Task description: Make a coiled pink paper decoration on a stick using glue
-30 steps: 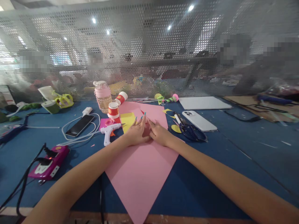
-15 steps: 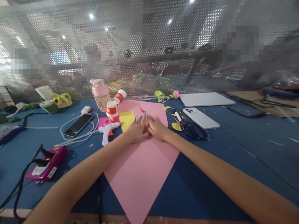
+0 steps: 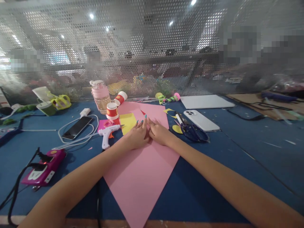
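A large sheet of pink paper (image 3: 142, 177) lies on the blue table, with one corner reaching past the near edge. My left hand (image 3: 138, 135) rests on it with fingers stretched forward and green-blue nails showing. Beside it my right hand (image 3: 159, 133) also lies on the pink paper, fingers extended and partly hidden; the two hands meet at thumbs and fingertips. A yellow paper square (image 3: 127, 122) is just left of my left fingers. Beyond the fingertips shows a small red paper piece (image 3: 142, 112). Whatever lies under my palms is hidden.
On the left are a white glue gun (image 3: 106, 134), a phone with cable (image 3: 78, 128), a purple power strip (image 3: 45, 167), red paper cups (image 3: 112, 110) and a pink bottle (image 3: 100, 96). Right stand dark-handled scissors (image 3: 193, 131) and a white phone (image 3: 201, 121). A perforated metal screen (image 3: 147, 41) closes the back.
The whole view has shifted slightly, so things appear a little further left. Both hands keep nearly the same place on the pink paper, with only slight finger movement.
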`<state>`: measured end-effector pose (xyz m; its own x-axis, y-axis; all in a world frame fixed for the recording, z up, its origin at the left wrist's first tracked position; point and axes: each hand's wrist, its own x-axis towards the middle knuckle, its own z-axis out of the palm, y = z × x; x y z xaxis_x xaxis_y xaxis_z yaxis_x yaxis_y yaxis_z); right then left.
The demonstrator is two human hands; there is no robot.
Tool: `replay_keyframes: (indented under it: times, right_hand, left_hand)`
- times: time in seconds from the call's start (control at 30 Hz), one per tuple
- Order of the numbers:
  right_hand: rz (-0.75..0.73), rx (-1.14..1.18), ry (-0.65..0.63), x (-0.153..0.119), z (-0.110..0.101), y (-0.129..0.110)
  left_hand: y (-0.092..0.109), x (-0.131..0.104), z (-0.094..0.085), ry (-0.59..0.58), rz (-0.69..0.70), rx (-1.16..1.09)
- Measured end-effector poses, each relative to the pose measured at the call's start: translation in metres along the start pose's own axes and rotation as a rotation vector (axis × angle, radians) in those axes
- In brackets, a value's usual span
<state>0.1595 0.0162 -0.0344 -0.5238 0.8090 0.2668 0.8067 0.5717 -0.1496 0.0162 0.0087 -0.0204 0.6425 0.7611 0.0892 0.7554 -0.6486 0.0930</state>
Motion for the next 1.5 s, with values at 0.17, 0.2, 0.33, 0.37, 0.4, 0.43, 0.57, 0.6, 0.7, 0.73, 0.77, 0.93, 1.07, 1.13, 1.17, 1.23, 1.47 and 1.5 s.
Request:
replay_keyframes:
  times: [0.17,0.2,0.33,0.37,0.4,0.43,0.57,0.6,0.7,0.73,0.77,0.93,1.07,1.13,1.17,1.23,1.47,1.5]
  right_hand:
    - [-0.002,-0.021,0.004,0.000,0.000,0.000]
    - [-0.003,-0.026,0.004,0.000,0.001,0.000]
    - [-0.010,-0.042,-0.004,0.001,0.002,0.000]
    - [-0.009,-0.046,-0.002,0.001,0.002,0.000]
    - [-0.007,-0.050,0.000,0.001,0.002,0.000]
    - [-0.005,-0.052,0.002,0.000,0.002,0.000]
    - [-0.010,-0.056,0.016,-0.002,0.000,-0.002]
    - [-0.009,-0.054,0.023,-0.002,-0.001,-0.003]
    - [0.011,-0.040,0.048,-0.004,-0.001,-0.004]
    - [0.020,-0.033,0.057,-0.004,-0.001,-0.004]
    - [0.028,-0.027,0.064,-0.005,-0.001,-0.004]
    - [0.040,-0.012,0.075,-0.005,0.004,-0.002]
    - [0.040,-0.015,0.082,-0.006,0.010,-0.001]
    - [0.035,-0.018,0.080,-0.007,0.011,-0.002]
    - [0.033,-0.021,0.076,-0.008,0.012,-0.002]
    - [0.030,-0.027,0.064,-0.008,0.011,-0.003]
    - [0.043,-0.097,0.039,-0.010,0.009,-0.006]
    - [0.044,-0.113,0.034,-0.010,0.009,-0.006]
  left_hand:
    - [0.005,-0.003,-0.002,0.014,-0.040,-0.037]
    - [0.006,-0.004,-0.002,0.012,-0.058,-0.039]
    - [0.004,-0.003,-0.001,-0.020,-0.087,-0.022]
    - [0.004,-0.002,0.000,-0.026,-0.083,-0.015]
    - [0.003,-0.002,0.000,-0.029,-0.078,-0.006]
    - [0.003,-0.002,0.000,-0.029,-0.071,0.003]
    - [0.004,-0.003,-0.001,-0.031,-0.046,0.037]
    - [0.005,-0.003,-0.002,-0.032,-0.040,0.047]
    - [0.008,-0.005,-0.005,-0.029,-0.037,0.052]
    - [0.009,-0.006,-0.006,-0.023,-0.039,0.044]
    - [0.010,-0.006,-0.007,-0.016,-0.040,0.033]
    - [0.013,-0.009,-0.008,0.005,-0.074,0.018]
    - [0.015,-0.010,-0.007,-0.006,-0.072,0.032]
    - [0.016,-0.011,-0.006,-0.015,-0.073,0.043]
    - [0.016,-0.011,-0.005,-0.021,-0.074,0.051]
    - [0.017,-0.012,-0.005,-0.033,-0.069,0.065]
    - [0.016,-0.012,-0.001,0.020,-0.045,0.077]
    - [0.016,-0.012,0.000,0.020,-0.047,0.079]
